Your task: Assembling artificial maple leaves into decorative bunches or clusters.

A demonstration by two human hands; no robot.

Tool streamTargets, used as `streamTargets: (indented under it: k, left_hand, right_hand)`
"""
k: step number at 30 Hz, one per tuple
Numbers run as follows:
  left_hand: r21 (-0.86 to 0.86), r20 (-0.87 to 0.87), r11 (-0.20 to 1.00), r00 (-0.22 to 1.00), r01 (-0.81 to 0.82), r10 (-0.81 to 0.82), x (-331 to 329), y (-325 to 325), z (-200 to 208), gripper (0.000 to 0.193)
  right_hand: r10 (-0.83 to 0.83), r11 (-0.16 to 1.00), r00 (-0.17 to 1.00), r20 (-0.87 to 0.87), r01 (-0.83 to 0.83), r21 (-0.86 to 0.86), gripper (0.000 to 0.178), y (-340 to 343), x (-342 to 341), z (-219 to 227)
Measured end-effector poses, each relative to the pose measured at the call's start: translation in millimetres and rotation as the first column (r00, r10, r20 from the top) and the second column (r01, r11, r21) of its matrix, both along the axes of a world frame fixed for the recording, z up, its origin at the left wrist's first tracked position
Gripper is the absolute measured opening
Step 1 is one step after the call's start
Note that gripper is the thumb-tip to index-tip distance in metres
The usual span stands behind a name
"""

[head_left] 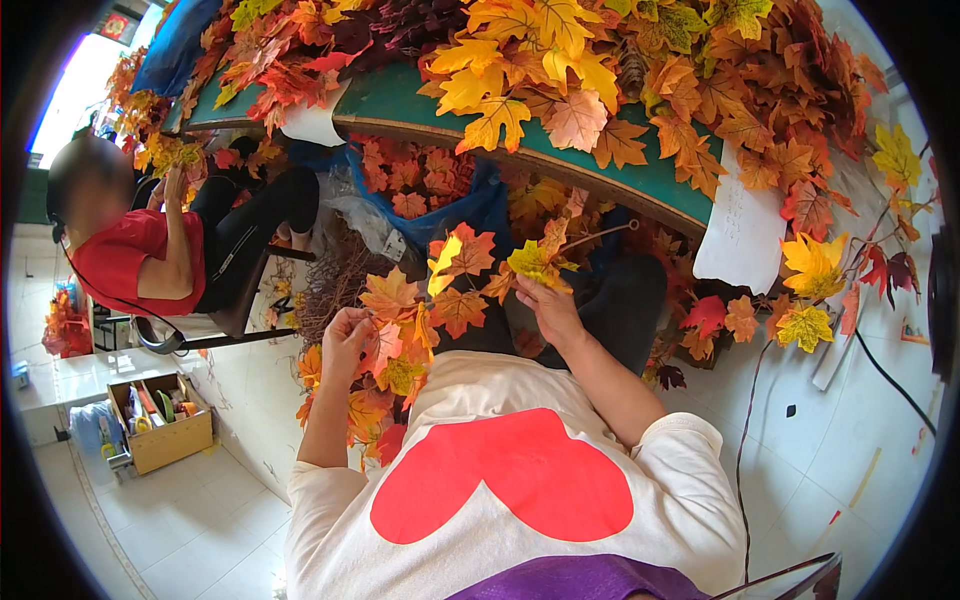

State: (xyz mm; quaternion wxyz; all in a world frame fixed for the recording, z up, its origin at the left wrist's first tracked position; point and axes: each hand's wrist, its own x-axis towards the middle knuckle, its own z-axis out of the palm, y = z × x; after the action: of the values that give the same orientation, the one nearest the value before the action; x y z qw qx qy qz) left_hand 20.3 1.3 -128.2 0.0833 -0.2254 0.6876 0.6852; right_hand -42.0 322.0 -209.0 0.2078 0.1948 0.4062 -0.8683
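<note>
Across my lap runs a garland of artificial maple leaves [459, 309] in orange, peach and yellow. My left hand [343, 342] is closed in a pinch at the garland's left part, beside a peach leaf [383, 346]; the exact spot between its fingertips is hidden. At the other end, the fingers of my right hand [553, 314] are closed on the garland just under a yellow-green leaf [533, 262]. More of the leaves [372, 412] hang down past my left forearm. A thin rod with a looped end [633, 225] sticks out beyond my right hand.
A green-topped table [640, 178] heaped with autumn leaves [560, 45] stands ahead, white papers [742, 225] hanging off its edge. Below it sits a blue bag of red leaves [410, 180]. A seated person in red [140, 255] works at left, near a wooden box [172, 446]. Cables cross the right floor.
</note>
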Motion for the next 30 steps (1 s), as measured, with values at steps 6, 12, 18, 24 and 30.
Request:
streamTargets:
  k: [6,12,18,24,30]
  left_hand:
    - [-0.082,0.007,0.996,0.999,-0.038,0.039,3.9,-5.3,2.5,0.003]
    - [-0.049,0.011,0.997,0.998,-0.056,0.056,5.8,-9.7,-0.5,0.003]
    - [-0.050,0.050,0.996,0.996,-0.076,0.078,6.0,-11.7,-8.3,0.002]
    - [0.005,0.065,0.998,0.996,-0.059,0.059,5.2,-9.7,-4.8,0.002]
    - [-0.014,0.071,0.997,0.994,-0.080,0.081,6.2,-8.8,-5.3,0.003]
  right_hand:
    - [-0.075,0.997,0.949,-0.308,0.062,-0.052,0.026,-10.3,6.7,-13.5]
    - [-0.004,0.983,0.966,-0.259,0.051,0.174,0.027,-17.3,10.7,26.7]
    - [0.002,0.967,0.976,-0.219,0.053,0.247,0.026,-18.4,12.9,36.2]
    - [-0.055,0.992,0.989,-0.135,0.069,0.102,0.022,-19.3,12.8,22.6]
    - [0.105,0.988,0.986,0.132,-0.118,0.095,0.026,-10.6,9.8,34.5]
